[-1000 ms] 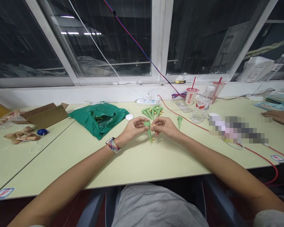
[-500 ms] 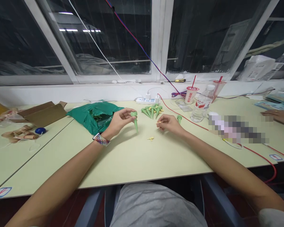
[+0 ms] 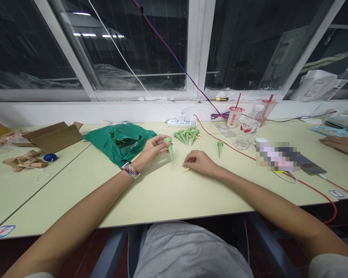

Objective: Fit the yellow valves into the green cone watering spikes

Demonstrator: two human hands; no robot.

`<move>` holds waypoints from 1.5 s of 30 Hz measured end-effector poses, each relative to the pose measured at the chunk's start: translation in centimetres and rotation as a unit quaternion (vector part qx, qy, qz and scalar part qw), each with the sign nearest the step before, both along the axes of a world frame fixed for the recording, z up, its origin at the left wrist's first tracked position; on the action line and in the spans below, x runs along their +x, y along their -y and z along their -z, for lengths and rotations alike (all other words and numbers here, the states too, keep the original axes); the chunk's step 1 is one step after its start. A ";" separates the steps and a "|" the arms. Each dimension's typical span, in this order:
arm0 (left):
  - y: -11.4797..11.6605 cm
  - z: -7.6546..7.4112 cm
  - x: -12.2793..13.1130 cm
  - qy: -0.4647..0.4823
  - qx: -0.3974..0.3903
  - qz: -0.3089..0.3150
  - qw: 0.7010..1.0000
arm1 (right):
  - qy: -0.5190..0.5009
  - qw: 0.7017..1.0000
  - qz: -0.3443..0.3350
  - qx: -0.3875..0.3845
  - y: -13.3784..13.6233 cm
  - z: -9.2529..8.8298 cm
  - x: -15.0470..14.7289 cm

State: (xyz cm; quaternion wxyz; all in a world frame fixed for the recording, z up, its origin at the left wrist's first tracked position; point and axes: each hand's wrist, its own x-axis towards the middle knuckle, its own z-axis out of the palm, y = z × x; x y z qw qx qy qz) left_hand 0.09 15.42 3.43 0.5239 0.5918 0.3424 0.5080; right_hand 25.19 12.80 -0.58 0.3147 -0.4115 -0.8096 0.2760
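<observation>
A green spike (image 3: 170, 150) with a round cap hangs point down from the fingers of my left hand (image 3: 154, 151). My right hand (image 3: 200, 162) is low over the table, its fingertips pinched on a small yellow piece (image 3: 184, 166). Just beneath those fingertips another yellow piece (image 3: 186, 170) lies on the tabletop. Several green spikes (image 3: 187, 136) with yellow bits among them lie in a cluster behind my hands. One more green spike (image 3: 219, 148) lies apart to the right. The torn green bag (image 3: 104, 143) is left of my left hand.
Wooden pieces with a blue ball (image 3: 50, 157) and a cardboard box (image 3: 53, 138) are at left. A bottle (image 3: 248, 127), a cup (image 3: 234, 117), a phone (image 3: 313, 168) and a red cable are at right. Another person's hand (image 3: 340, 144) rests at far right.
My right hand has moved left and down to the yellow piece on the table, uncovering the separate green spike. My left hand has shifted slightly right with its spike.
</observation>
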 end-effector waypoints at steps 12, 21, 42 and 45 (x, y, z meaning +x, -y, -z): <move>1.5 0.9 2.1 -0.026 -0.011 0.037 0.999 | -0.263 0.955 -0.033 -0.136 0.9 -1.6 -0.8; 2.4 1.1 2.5 -0.091 -0.009 0.078 0.993 | -0.148 0.989 -0.011 -0.014 -0.3 -1.4 0.7; 1.6 2.0 2.0 -0.072 -0.023 0.049 0.996 | 0.280 0.898 0.325 0.096 -4.5 -2.6 5.4; 1.6 2.2 2.0 -0.068 -0.028 0.051 0.996 | 0.249 0.920 0.295 0.071 -6.4 -3.2 3.0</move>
